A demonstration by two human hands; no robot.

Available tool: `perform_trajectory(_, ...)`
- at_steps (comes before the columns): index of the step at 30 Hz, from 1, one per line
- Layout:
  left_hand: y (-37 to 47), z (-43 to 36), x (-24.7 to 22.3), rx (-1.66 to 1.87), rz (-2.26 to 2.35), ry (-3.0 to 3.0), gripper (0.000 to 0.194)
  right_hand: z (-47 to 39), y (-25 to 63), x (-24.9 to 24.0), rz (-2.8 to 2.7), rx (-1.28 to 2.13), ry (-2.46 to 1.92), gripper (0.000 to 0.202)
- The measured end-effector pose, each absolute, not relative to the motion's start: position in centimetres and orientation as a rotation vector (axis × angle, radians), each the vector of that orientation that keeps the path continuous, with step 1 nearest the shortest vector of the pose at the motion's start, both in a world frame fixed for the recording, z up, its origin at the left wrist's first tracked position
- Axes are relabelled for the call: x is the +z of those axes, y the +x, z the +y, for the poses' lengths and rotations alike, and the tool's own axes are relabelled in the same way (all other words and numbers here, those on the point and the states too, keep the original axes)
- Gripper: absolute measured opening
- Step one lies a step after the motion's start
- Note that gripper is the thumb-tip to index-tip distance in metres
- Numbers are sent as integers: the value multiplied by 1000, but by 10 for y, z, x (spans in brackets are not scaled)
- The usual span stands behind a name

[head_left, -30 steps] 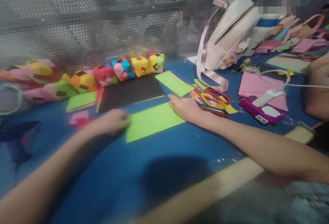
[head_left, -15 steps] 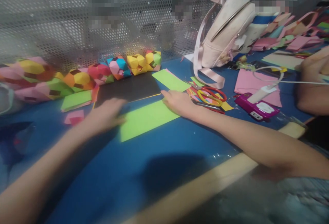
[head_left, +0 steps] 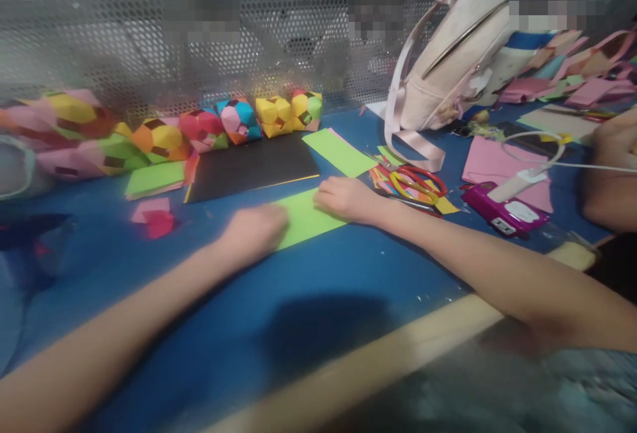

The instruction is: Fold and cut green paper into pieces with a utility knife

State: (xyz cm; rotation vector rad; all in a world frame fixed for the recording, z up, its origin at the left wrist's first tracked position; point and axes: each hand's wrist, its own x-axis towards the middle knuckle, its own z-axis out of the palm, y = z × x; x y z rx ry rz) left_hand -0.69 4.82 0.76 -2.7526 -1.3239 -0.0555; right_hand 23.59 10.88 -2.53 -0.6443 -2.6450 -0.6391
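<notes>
A strip of bright green paper (head_left: 311,221) lies across the blue table between my two hands. My left hand (head_left: 256,231) covers the left end of the strip; its fingers are smeared by motion. On the far right end, my right hand (head_left: 346,201) is closed, its curled fingers pressed onto the paper. Just beyond it lies another green paper strip (head_left: 341,151), with a pink edge showing beneath. Red- and yellow-handled scissors (head_left: 413,184) rest on colourful paper pieces, right of my right hand.
Folded paper balls (head_left: 199,129) line the back left, beside a black sheet (head_left: 253,161). Green squares (head_left: 155,180) and pink scraps (head_left: 158,217) lie left. A pale backpack (head_left: 448,61), a purple device (head_left: 505,211) and pink paper (head_left: 507,168) stand right, near another person's arm (head_left: 607,181).
My left hand has moved right, from beside the green strip's left end onto it. My right hand stays at the right end, its fingers now more curled.
</notes>
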Motion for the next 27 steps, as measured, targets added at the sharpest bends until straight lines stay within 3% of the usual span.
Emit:
perform_trajectory(7,0,42,4,-63,-1189,-2685,33,103,239,-17,-2745,-543,-707,55)
perform_trajectory(13,-4,46,3,-13,-979,-2677,42,78,221,-6,-2719,-292,-1104,54)
perform_trajectory(17,-2,47,4,-18,-1039,-2688,54,66,207,-7,-2726,-93,-1108,56)
perform_trajectory(27,0,45,4,-87,-1126,-2723,64,68,204,-12,-2740,291,-1291,84)
